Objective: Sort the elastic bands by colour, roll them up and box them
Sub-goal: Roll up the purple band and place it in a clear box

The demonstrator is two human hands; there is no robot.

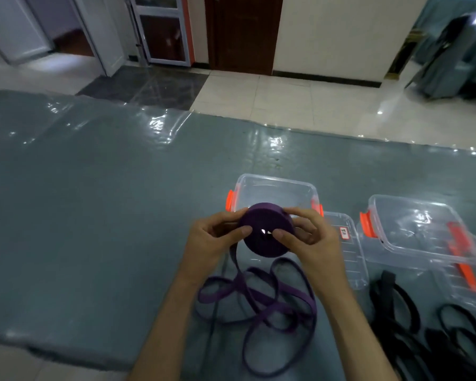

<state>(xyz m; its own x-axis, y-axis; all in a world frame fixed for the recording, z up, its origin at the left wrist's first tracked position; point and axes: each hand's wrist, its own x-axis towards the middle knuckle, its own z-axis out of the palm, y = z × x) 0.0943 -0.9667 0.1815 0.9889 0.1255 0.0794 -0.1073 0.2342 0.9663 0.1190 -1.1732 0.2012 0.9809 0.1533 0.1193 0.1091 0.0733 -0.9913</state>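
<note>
Desk [94, 215] under a shiny clear sheet carries everything, and on it I count two open clear boxes with orange latches: the near box [275, 189] just beyond my hands and a second box [421, 229] to the right, each with what looks like a lid lying beside or under it. Black bands [401, 303] sprawl in a tangle at the right; how many I cannot tell. Loose purple band [259, 306] trails in loops between my forearms, seemingly one long length. It runs up to the purple roll [267, 229], which I hold above the desk in front of the near box. My left hand [217, 240] curls round the roll's left edge, thumb pressed on its face; my right hand [305, 237] grips the right edge the same way. I judge the band light, soft and springy, likely to unwind if slackened, so pinching the coil across its flat faces seems safest.
</note>
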